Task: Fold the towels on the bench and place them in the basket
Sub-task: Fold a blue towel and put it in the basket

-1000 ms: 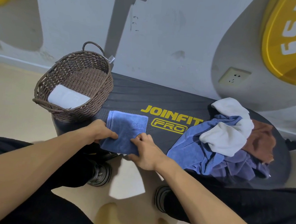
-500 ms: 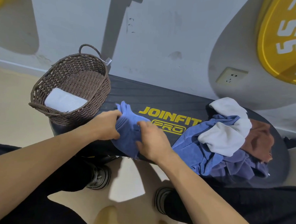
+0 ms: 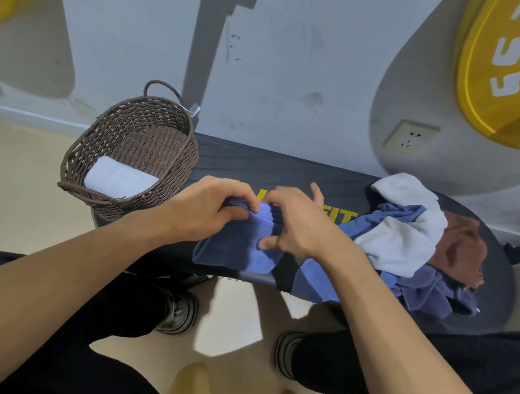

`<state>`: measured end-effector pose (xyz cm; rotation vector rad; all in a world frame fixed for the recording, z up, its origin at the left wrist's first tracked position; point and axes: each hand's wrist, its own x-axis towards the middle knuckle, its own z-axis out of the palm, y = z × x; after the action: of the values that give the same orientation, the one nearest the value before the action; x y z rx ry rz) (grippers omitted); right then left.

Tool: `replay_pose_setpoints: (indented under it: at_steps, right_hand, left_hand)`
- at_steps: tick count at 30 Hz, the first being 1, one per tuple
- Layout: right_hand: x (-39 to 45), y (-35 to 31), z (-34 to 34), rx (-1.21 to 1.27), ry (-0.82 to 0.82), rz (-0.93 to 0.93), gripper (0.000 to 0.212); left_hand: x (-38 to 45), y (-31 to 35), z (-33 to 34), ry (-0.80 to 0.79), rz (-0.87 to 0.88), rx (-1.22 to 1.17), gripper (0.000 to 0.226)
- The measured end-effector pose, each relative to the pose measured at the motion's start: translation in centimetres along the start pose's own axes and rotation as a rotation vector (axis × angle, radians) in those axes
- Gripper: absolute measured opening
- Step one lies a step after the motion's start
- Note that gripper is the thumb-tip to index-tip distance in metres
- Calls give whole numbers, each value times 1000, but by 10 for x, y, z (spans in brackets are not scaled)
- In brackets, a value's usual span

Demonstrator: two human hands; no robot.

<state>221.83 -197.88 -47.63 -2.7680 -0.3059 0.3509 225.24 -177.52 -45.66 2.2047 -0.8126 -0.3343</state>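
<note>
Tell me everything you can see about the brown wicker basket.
The basket is oval, woven from dark brown cord or wicker, with a loop handle at its far end and another at its near rim. It stands upright on the left end of the black bench, against the wall. One folded white towel lies inside. A small clear tag hangs at its far rim. Neither hand touches it.
</note>
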Motion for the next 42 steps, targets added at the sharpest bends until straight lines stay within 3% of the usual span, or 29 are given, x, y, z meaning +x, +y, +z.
replay_pose_setpoints:
  at_steps: [4, 7, 9, 11, 13, 15, 17, 19, 21, 25, 27, 29, 34, 40, 42]
  right_hand:
    - [-9, 31, -13, 227, -258, 122, 30]
    - [-21, 56, -19, 663, -437, 147, 14]
    - [-26, 68, -14, 899, -522, 186, 20]
    - [-25, 76, -3, 1002, -528, 287, 44]
    - [-20, 79, 14, 968, -456, 387, 49]
    - [-15, 76, 32, 765, -326, 439, 33]
    - [-11, 76, 50, 442, -186, 419, 27]
    - [-8, 78, 63, 298, -111, 425, 26]
    - [-6, 83, 65, 284, -99, 478, 16]
    - [-1, 83, 65, 272, 9, 469, 48]
    - [-1, 82, 68, 275, -31, 402, 53]
    - [-3, 82, 74, 244, -75, 366, 46]
    - [-12, 79, 88, 333, 104, 407, 6]
    - [-14, 81, 80, 432, 169, 521, 7]
    - [-17, 79, 82, 461, 185, 556, 7]
  left_hand:
    - [-1, -3, 6, 72, -39, -197, 18]
    - [-3, -17, 11, -70, -143, -346, 21]
    - [-4, -31, 19, -149, -221, -433, 22]
    - [-3, -44, 33, -128, -338, -518, 18]
    - [0, -55, 51, -42, -448, -519, 17]
    - [4, -66, 68, 45, -512, -397, 13]
    - [5, -77, 78, 42, -500, -167, 14]
    - [4, -84, 87, -6, -525, -65, 21]
    - [1, -88, 93, -14, -599, -67, 24]
    - [3, -89, 104, -7, -659, -165, 19]
    - [7, -88, 105, 29, -603, -139, 18]
    - [11, -86, 105, 90, -547, -83, 19]
    - [14, -89, 113, 21, -604, -5, 18]
    - [14, -86, 112, 9, -652, -60, 27]
    - [10, -82, 112, 49, -605, 33, 32]
